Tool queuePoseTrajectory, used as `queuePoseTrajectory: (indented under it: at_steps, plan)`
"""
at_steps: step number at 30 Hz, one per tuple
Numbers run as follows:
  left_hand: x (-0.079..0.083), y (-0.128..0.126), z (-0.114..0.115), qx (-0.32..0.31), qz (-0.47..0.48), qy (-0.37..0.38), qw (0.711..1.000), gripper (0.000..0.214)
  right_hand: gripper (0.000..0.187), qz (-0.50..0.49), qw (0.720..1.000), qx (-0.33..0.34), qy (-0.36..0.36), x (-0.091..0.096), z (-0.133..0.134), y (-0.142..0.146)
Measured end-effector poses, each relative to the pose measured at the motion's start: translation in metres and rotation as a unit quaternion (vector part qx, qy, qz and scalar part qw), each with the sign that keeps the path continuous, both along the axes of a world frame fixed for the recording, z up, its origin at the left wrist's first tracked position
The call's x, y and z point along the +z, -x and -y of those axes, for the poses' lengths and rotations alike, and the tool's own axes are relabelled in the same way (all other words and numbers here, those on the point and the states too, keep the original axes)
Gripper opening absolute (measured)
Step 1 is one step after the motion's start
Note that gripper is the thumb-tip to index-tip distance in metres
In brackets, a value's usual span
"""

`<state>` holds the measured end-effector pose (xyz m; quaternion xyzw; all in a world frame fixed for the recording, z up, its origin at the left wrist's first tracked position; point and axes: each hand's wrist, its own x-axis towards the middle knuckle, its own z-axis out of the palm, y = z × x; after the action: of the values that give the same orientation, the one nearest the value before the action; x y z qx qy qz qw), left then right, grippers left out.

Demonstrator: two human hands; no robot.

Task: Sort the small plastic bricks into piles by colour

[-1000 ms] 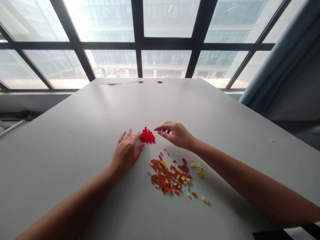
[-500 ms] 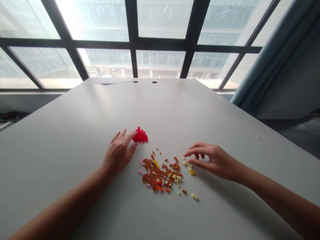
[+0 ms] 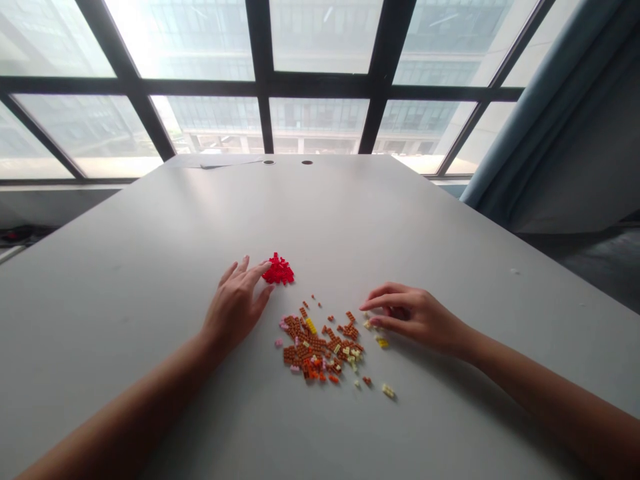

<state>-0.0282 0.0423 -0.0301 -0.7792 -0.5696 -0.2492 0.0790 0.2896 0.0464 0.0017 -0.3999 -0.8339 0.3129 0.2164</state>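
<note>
My left hand (image 3: 233, 301) rests flat on the grey table top (image 3: 150, 220), its fingertips touching the edge of a small heap of bright red plastic bricks (image 3: 278, 270). My right hand (image 3: 413, 317) lies to the right, fingers curved and spread a little, with its fingertips at a few pale cream bricks (image 3: 369, 323). It holds nothing that I can see. Between and below the hands is a loose spread of tiny brown, orange, pink and yellow bricks (image 3: 317, 347). A small yellow brick (image 3: 383, 343) lies just under my right fingers.
A few stray bricks, including a cream one (image 3: 388, 391), lie around the spread. A sheet of paper (image 3: 225, 163) and two round holes lie at the table's far edge. Behind stands a large gridded window (image 3: 320, 87), with a blue-grey curtain (image 3: 520, 147) to the right.
My right hand has moved from beside the red heap, rightward and toward me, to the pale bricks. My left hand stays at the red heap, and the view has tilted slightly.
</note>
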Motion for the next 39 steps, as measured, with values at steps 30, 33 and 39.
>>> queuePoseTrajectory:
  at_steps: [30,33,39]
  plan:
    - [0.000,0.000,0.000,0.002,0.005,-0.004,1.000,0.039,0.018,-0.011,0.989,0.073,-0.129,-0.012,-0.016,0.007]
    - [0.000,0.000,0.000,0.000,0.006,-0.003,1.000,0.039,0.017,-0.013,0.989,0.052,-0.141,-0.014,-0.023,0.010]
    - [-0.001,0.001,0.000,-0.003,0.004,-0.005,1.000,0.039,0.013,-0.026,0.979,-0.002,-0.200,-0.025,-0.063,0.041]
